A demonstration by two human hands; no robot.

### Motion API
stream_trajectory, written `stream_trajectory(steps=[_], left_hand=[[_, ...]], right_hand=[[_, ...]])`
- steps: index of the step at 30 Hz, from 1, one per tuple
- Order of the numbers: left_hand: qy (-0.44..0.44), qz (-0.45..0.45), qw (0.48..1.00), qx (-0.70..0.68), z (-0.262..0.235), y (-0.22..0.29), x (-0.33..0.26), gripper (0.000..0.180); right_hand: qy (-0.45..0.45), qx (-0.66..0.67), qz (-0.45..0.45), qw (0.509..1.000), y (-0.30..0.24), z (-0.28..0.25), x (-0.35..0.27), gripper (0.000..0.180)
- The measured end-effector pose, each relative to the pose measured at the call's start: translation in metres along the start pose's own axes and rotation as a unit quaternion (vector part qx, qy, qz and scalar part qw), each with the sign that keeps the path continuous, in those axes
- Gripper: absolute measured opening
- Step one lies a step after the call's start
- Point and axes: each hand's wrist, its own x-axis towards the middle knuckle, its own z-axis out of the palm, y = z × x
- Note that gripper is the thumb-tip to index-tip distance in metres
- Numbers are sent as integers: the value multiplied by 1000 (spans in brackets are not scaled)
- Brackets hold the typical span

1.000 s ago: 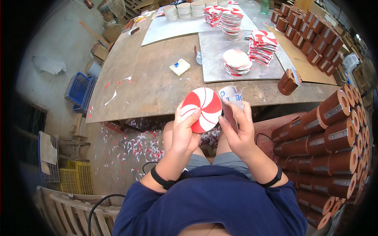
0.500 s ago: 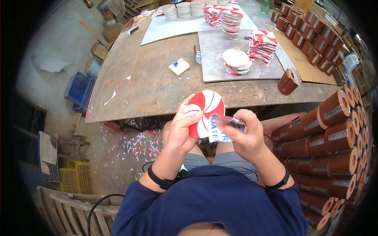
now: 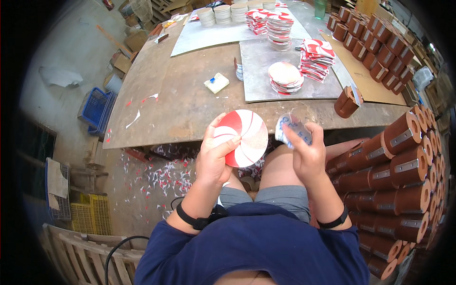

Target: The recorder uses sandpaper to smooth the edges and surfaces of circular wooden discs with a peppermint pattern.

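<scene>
Left hand (image 3: 214, 159) pinches a round red-and-white swirl-patterned disc (image 3: 241, 137) by its left edge, thumb across the face, fingers behind. Disc is held in the air above the lap, just off the near edge of the brown wooden bench (image 3: 190, 99), face tilted up toward the camera.

Right hand (image 3: 306, 154) is closed around a crumpled piece of whitish printed plastic film (image 3: 290, 128), just right of the disc. Film and disc look close but not clearly touching. Black wristbands on both wrists.

Head view, rest of the scene:
- grey metal sheet (image 3: 266, 90) on the bench, carrying a low stack of round discs (image 3: 285, 77) and a pile of square red-and-white swirl sheets (image 3: 317, 53)
- taller stacks of the same sheets farther back (image 3: 279, 31)
- small white-and-yellow sponge block (image 3: 216, 82) left of the sheet
- brown cylindrical wooden blocks with metal plates (image 3: 403, 166) stacked at the person's right, one more on the bench edge (image 3: 347, 100)
- red-and-white paper scraps (image 3: 161, 175) on the floor under the bench
- blue plastic crate (image 3: 97, 108) at far left
</scene>
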Motion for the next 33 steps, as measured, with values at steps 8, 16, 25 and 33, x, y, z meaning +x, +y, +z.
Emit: stream_trajectory(steps=[8,16,25,33], left_hand=[[0,19,1000,20,0,-1,-2,61],[-3,-55,998,-41,0,7,-1,59],[-4,33,999,33,1,5,-3,63],[-24,-9,1000,-10,-6,6,1,63]], right_hand=[[-27,5,12,1000,1,4,-1,43],[-44,28,18,998,3,10,-3,39],[-54,-11,-17,998,0,6,1,39],[-55,38,-37,997,-2,8,-3,37]])
